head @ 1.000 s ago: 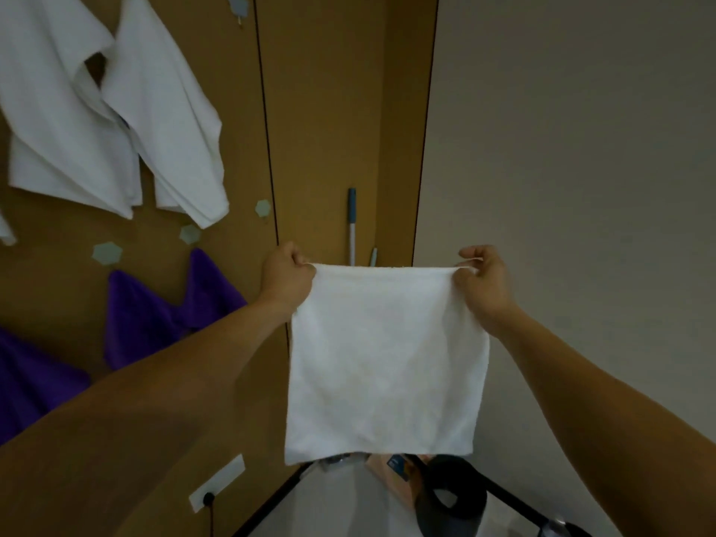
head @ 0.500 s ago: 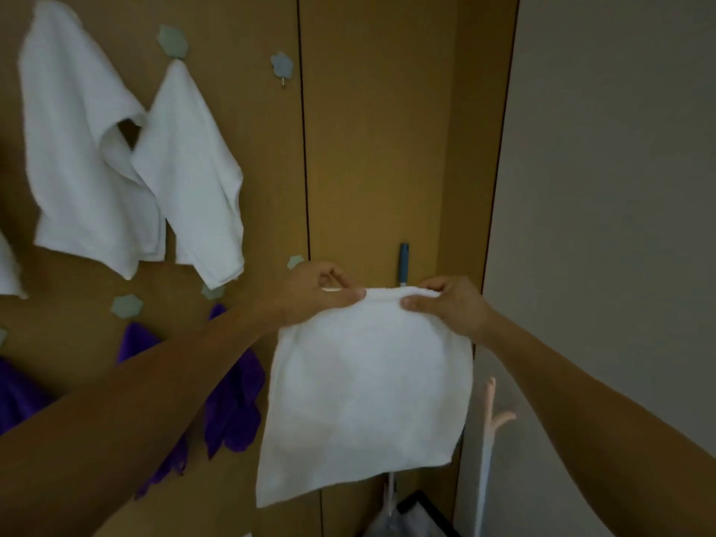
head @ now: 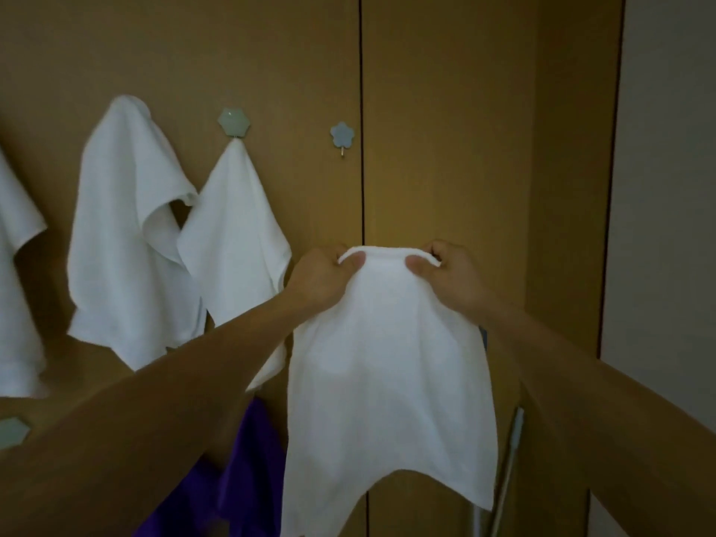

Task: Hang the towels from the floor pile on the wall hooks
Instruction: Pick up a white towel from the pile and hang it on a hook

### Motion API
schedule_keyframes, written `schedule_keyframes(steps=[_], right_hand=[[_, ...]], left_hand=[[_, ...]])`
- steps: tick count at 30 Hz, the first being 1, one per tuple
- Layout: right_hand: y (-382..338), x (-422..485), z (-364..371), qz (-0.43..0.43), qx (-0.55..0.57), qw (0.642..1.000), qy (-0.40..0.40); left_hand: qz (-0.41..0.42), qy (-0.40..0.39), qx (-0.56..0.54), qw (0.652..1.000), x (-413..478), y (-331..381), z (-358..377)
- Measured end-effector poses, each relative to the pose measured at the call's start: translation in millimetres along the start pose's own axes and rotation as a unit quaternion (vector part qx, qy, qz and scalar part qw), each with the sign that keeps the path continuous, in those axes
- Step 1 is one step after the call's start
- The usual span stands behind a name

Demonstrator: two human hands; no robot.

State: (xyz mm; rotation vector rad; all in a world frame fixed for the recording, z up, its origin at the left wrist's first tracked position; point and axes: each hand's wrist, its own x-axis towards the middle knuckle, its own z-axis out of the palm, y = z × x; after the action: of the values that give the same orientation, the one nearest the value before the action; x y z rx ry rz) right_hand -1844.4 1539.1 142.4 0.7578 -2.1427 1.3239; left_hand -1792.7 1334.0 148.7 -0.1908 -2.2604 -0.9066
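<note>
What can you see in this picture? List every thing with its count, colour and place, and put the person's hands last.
Held towel: one, white, hanging in front of the wooden wall.
Hung towels: three, white, on the wall at left; the leftmost is cut off by the frame.
Purple cloth: count unclear, purple, low on the wall behind the left forearm.
Flower hook: one, blue, bare, up and left of the held towel.
Hexagon hooks: two, pale green; one carries a white towel, one sits at lower left.
Wooden wall: one, brown, panelled, centre.
Pole: one, grey, lower right.
Left hand: one, pinches the towel's top edge.
Right hand: one, pinches the same edge.
</note>
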Motion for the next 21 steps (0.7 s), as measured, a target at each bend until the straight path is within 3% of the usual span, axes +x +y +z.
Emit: schedule_keyframes(steps=[5,11,17,21], right_hand=[[-7,62,25,-0.01,0.069,0.995,0.073],[-24,149,47,-0.023,0.112,0.983,0.141],[-41,235,53,-0.054,0.15,0.975,0.154],[-48,286,53,-0.054,0.119,0.979,0.154]], left_hand=[[0.058,0.089,0.041,0.993,59,-6,-3],[0.069,0.19,0.056,0.978,137,0,-20],[0.088,0.245,0.128,0.957,210,4,-51],[0.069,0.282,0.194,0.937,250,3,-67]])
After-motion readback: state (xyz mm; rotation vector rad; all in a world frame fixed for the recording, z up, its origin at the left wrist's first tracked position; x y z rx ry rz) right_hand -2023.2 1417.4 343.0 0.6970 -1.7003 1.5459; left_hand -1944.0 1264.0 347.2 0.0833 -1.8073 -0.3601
